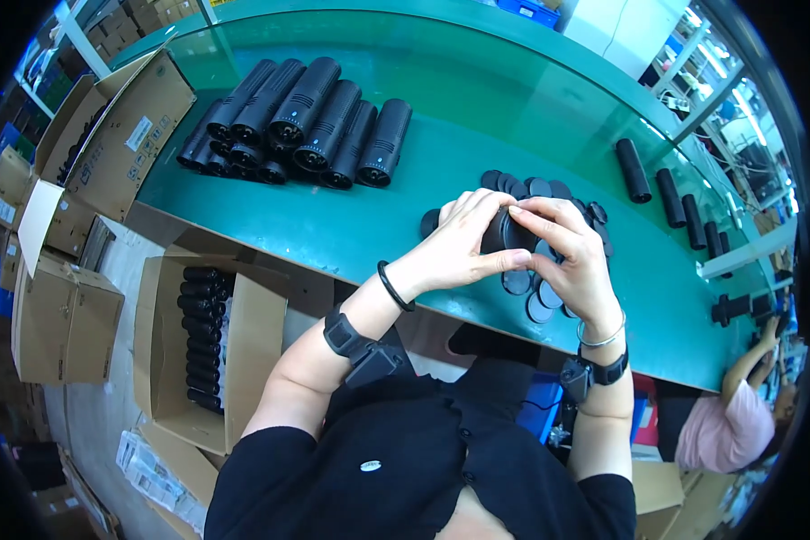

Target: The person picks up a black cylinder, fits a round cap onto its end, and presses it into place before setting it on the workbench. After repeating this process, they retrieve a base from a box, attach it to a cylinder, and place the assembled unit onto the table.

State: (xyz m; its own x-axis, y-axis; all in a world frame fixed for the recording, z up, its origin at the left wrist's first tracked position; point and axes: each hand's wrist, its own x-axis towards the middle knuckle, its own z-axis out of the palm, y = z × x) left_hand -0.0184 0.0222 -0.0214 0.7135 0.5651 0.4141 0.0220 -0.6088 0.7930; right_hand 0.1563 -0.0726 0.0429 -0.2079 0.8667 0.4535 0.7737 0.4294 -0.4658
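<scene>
Round black part (496, 236) between left hand (464, 238) and right hand (567, 245), grip closed

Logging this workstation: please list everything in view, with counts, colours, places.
Bench: one, green, across the middle
Piled cylinders: about a dozen, black, bench's left
Other cylinders: at least five, black, bench's right
Discs: many, dark, overlapping, right of bench's middle
Round part: one, black, held over the bench
Nearer carton: one, brown, left, below the bench
Boxed cylinders: several, black, in that carton
Other cartons: several, brown, left
Plastic packaging: uncountable, whitish, lower left
Bin: one, blue, top edge
Co-worker: one, pink top, right edge
Wrist devices: two, black, one per forearm
Bracelets: two, black and silvery, left and right wrist
Left hand: one, bare, on round part
Right hand: one, bare, on round part
</scene>
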